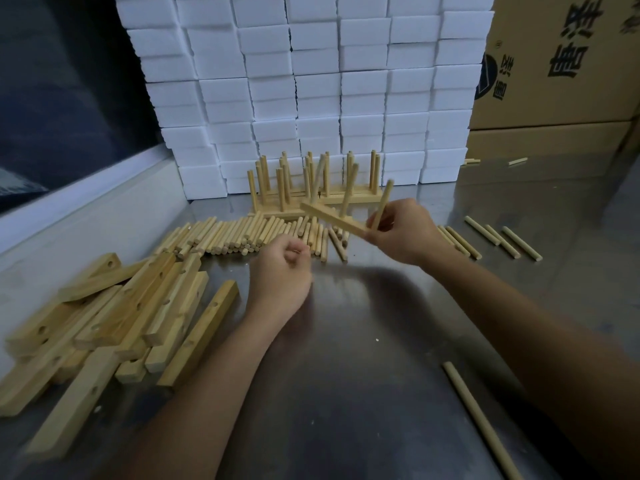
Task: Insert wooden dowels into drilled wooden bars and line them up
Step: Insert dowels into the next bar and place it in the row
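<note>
My right hand [401, 233] grips the near end of a drilled wooden bar [332, 218], held above the table and pointing left and away. Several dowels stand up from that bar; the nearest one [383, 202] rises beside my fingers. My left hand [282, 271] hovers over the table with fingers curled, nothing visible in it. A row of loose dowels [249, 233] lies just beyond it. Finished bars with upright dowels [311, 188] stand lined up at the back. A pile of drilled bars [114, 317] lies at the left.
The steel table [363, 341] is backed by stacked white foam boxes [311, 81] and cardboard boxes [561, 64] at the right. Loose dowels [502, 237] lie right of my right hand, and one long dowel [481, 420] lies near the front right.
</note>
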`<state>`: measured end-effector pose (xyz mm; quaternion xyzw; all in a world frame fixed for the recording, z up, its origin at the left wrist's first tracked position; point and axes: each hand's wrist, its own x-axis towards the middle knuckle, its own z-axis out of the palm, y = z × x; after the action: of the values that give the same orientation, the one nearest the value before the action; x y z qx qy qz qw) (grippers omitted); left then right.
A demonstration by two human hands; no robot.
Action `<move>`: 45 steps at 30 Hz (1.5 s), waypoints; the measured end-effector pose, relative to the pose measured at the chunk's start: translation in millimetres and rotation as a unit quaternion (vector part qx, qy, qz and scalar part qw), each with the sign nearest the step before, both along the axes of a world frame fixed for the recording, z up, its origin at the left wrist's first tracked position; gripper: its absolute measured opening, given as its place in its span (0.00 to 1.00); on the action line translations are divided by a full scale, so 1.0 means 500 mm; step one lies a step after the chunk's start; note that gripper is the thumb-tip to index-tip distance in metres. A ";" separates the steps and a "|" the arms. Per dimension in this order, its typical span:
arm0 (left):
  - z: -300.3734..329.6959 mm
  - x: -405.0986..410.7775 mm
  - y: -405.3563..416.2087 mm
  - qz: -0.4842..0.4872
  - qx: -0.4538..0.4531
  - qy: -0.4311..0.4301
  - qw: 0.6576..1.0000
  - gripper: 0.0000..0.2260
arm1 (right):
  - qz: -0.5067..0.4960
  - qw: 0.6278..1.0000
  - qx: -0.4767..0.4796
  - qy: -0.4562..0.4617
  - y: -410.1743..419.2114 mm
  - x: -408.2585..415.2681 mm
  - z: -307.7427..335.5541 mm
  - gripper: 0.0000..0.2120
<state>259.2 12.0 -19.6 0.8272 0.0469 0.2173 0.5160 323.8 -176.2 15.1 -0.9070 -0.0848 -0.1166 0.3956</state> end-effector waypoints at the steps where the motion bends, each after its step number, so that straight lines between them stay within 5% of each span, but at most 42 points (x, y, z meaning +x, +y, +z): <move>1: -0.003 0.002 0.008 0.017 0.080 -0.016 0.997 0.07 | -0.025 1.000 -0.002 -0.003 -0.012 0.017 0.002 0.02; 5: -0.010 0.005 0.028 0.037 0.248 0.000 0.968 0.06 | -0.093 0.994 -0.042 -0.035 -0.052 0.090 0.012 0.02; 10: -0.012 0.013 0.019 0.026 0.318 0.034 0.947 0.05 | -0.114 0.987 -0.101 -0.051 -0.062 0.177 0.018 0.05; 24: -0.016 0.021 0.018 0.046 0.322 0.040 0.945 0.04 | -0.085 0.981 -0.170 -0.036 -0.042 0.309 -0.011 0.08; 45: -0.011 0.020 0.016 0.042 0.333 0.072 0.939 0.02 | -0.135 0.982 -0.125 -0.053 -0.019 0.252 -0.008 0.07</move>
<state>269.0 20.0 -25.1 0.9626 0.0435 0.1814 0.1966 449.6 -185.5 10.9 -0.9448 0.0031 -0.2056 0.2550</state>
